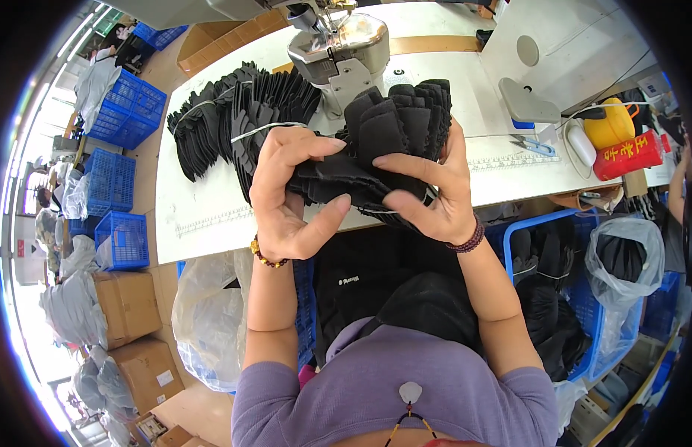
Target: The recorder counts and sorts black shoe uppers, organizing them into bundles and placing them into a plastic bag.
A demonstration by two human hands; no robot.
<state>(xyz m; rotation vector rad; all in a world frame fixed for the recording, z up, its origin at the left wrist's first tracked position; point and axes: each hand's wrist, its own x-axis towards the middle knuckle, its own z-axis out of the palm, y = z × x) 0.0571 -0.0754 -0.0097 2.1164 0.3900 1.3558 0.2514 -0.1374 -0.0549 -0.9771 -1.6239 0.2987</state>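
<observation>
Black fabric pieces (383, 127), layered in a thick stack, are held over the white table's (204, 205) front edge before the sewing machine (346, 48), the left hand (280, 205) and right hand (452, 195) each closing a grip on them, while tied black bundles (275, 108) lie to the left.

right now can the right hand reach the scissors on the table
Probably yes: the right hand grips black cloth it would first release, but nothing seems to stand between that hand and the scissors.
</observation>
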